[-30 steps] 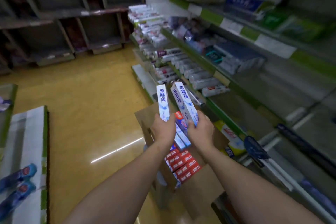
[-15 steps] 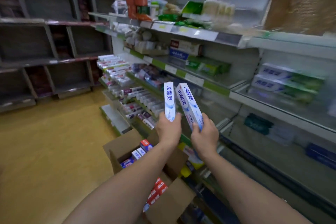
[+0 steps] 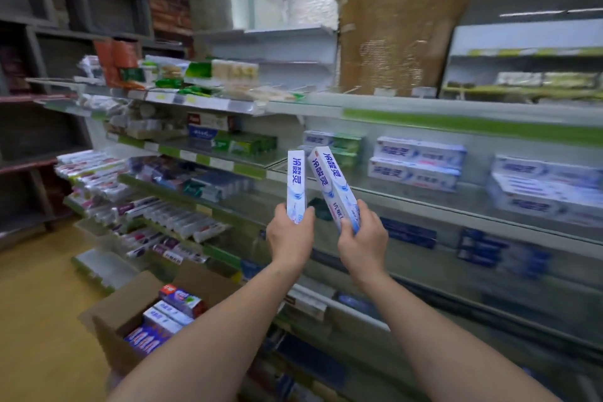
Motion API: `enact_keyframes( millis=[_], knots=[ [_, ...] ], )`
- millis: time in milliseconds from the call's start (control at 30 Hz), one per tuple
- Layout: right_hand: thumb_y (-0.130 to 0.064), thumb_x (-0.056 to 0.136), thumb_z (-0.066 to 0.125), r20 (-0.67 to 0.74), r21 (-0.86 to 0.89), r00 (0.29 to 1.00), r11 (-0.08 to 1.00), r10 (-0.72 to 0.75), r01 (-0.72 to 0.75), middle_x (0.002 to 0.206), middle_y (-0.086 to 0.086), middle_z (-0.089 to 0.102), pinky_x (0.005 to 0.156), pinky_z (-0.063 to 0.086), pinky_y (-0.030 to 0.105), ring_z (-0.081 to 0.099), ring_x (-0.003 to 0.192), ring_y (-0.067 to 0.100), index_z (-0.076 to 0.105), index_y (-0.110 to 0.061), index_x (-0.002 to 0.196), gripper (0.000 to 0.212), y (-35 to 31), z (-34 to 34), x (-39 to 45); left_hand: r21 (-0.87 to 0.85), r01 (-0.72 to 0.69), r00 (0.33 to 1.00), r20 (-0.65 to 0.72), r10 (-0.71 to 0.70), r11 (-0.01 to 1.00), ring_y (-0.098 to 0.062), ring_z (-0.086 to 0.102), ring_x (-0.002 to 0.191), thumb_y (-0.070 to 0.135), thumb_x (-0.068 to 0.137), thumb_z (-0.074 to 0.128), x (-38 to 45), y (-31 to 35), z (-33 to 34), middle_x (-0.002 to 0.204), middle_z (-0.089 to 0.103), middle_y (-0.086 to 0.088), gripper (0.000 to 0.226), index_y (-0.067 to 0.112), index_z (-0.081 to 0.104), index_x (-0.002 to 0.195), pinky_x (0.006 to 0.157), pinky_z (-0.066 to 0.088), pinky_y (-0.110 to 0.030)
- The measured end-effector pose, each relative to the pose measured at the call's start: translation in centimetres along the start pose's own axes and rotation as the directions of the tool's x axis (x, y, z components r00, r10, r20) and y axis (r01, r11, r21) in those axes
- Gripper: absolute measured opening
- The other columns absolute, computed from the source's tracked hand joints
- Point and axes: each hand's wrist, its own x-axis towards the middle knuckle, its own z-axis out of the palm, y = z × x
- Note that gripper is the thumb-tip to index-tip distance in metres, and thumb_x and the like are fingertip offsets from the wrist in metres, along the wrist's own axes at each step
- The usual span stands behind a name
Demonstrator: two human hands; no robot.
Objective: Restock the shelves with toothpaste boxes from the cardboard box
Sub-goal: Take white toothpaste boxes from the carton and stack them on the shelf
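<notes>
While both arms are raised in front of the shelving, each hand holds one toothpaste carton by its lower end. The left hand (image 3: 290, 238) has its fingers clamped round the left toothpaste box (image 3: 296, 186), which stands nearly upright. The right hand (image 3: 362, 243) has its fingers clamped round the right toothpaste box (image 3: 334, 188), which tilts with its top end leaning left, near the top of the left box. Whether the two cartons touch at the top cannot be told.

Appearance of the cartons:
- Long, narrow, white bodies with blue characters printed lengthwise.
- A pale blue graphic on the lower half of each.
- Lower ends are covered by the hands.

The cardboard box (image 3: 114, 313) stands open on the floor (image 3: 36, 320) at lower left, below the left forearm. It contains further toothpaste cartons in blue, white and red; part of its interior is hidden by the forearm.

Behind the hands, a shelf (image 3: 424, 202) carries stacked white-and-blue cartons (image 3: 416, 161) of matching print, lying flat to the right of the held pair. Their small print is unreadable.

Shelf stock toward the right edge and on the lower tiers is blurred. Goods at the far left are too small to identify.
</notes>
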Motion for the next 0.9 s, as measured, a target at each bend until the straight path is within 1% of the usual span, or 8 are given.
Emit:
enact_keyframes(
  millis=[133, 233, 333, 433, 567, 633, 733, 900],
  knots=[
    [-0.011, 0.087, 0.060, -0.078, -0.034, 0.997, 0.999, 0.003, -0.006, 0.105, 0.006, 0.064, 0.083, 0.048, 0.037, 0.059, 0.095, 0.026, 0.058, -0.012, 0.130, 0.043, 2.0, -6.7, -0.2, -0.010, -0.042, 0.997, 0.070, 0.042, 0.999, -0.025, 0.058, 0.085, 0.043, 0.091, 0.066, -4.3, 2.4, 3.5, 0.089, 0.063, 0.002, 0.028, 0.020, 0.060, 0.106, 0.075, 0.037, -0.030],
    [-0.011, 0.086, 0.059, -0.134, -0.048, 0.991, 0.998, 0.022, -0.029, 0.105, 0.004, 0.064, 0.084, 0.049, 0.037, 0.059, 0.095, 0.024, 0.060, -0.014, 0.128, 0.042, 3.3, -10.6, -0.4, -0.035, -0.057, 0.990, 0.126, 0.061, 0.998, -0.022, 0.057, 0.080, 0.041, 0.092, 0.067, -7.0, 4.0, 5.7, 0.082, 0.059, 0.007, 0.027, 0.018, 0.061, 0.105, 0.073, 0.037, -0.030],
    [-0.010, 0.087, 0.060, -0.180, -0.067, 0.982, 0.995, 0.057, -0.070, 0.108, 0.005, 0.064, 0.085, 0.047, 0.034, 0.059, 0.097, 0.025, 0.059, -0.012, 0.129, 0.043, 4.6, -13.8, -0.5, -0.063, -0.067, 0.980, 0.184, 0.078, 0.996, -0.017, 0.060, 0.078, 0.041, 0.091, 0.067, -8.9, 5.3, 7.9, 0.088, 0.065, 0.003, 0.028, 0.019, 0.062, 0.106, 0.074, 0.045, -0.033],
    [-0.010, 0.090, 0.060, -0.216, -0.089, 0.973, 0.991, 0.082, -0.103, 0.114, 0.007, 0.062, 0.087, 0.043, 0.030, 0.058, 0.103, 0.025, 0.055, -0.009, 0.136, 0.047, 5.7, -16.4, -0.2, -0.086, -0.062, 0.969, 0.234, 0.081, 0.994, -0.022, 0.064, 0.081, 0.044, 0.088, 0.068, -10.1, 6.6, 10.3, 0.090, 0.066, 0.001, 0.028, 0.021, 0.062, 0.105, 0.078, 0.058, -0.045],
    [-0.011, 0.091, 0.059, -0.256, -0.113, 0.959, 0.982, 0.118, -0.151, 0.120, 0.006, 0.062, 0.094, 0.046, 0.034, 0.057, 0.108, 0.024, 0.052, -0.010, 0.139, 0.049, 7.5, -18.9, 1.2, -0.112, -0.077, 0.946, 0.305, 0.108, 0.991, -0.024, 0.066, 0.081, 0.045, 0.086, 0.068, -10.7, 7.9, 13.6, 0.085, 0.064, 0.004, 0.024, 0.025, 0.062, 0.096, 0.076, 0.060, -0.051],
    [-0.011, 0.089, 0.059, -0.282, -0.152, 0.954, 0.977, 0.103, -0.150, 0.116, 0.004, 0.063, 0.089, 0.047, 0.034, 0.058, 0.104, 0.024, 0.054, -0.012, 0.136, 0.047, 8.5, -19.8, 2.1, -0.121, -0.084, 0.934, 0.337, 0.121, 0.989, -0.024, 0.066, 0.079, 0.045, 0.086, 0.068, -10.4, 8.4, 15.4, 0.083, 0.064, 0.004, 0.022, 0.025, 0.061, 0.093, 0.075, 0.060, -0.051],
    [-0.008, 0.089, 0.060, -0.301, -0.182, 0.947, 0.968, 0.112, -0.172, 0.112, 0.004, 0.062, 0.084, 0.040, 0.027, 0.057, 0.101, 0.024, 0.056, -0.012, 0.134, 0.046, 9.7, -21.0, 3.7, -0.136, -0.076, 0.914, 0.387, 0.124, 0.988, -0.024, 0.066, 0.076, 0.045, 0.087, 0.068, -9.8, 9.2, 17.7, 0.084, 0.064, 0.001, 0.023, 0.025, 0.060, 0.093, 0.074, 0.060, -0.050],
    [-0.008, 0.090, 0.058, -0.298, -0.283, 0.946, 0.934, 0.130, -0.218, 0.127, 0.007, 0.058, 0.098, 0.041, 0.035, 0.053, 0.117, 0.027, 0.050, -0.010, 0.140, 0.051, 11.7, -22.4, 6.3, -0.118, -0.103, 0.880, 0.453, 0.146, 0.988, -0.025, 0.065, 0.084, 0.050, 0.088, 0.065, -8.3, 9.7, 21.3, 0.090, 0.064, 0.002, 0.029, 0.025, 0.059, 0.102, 0.082, 0.056, -0.048]
  ],
)
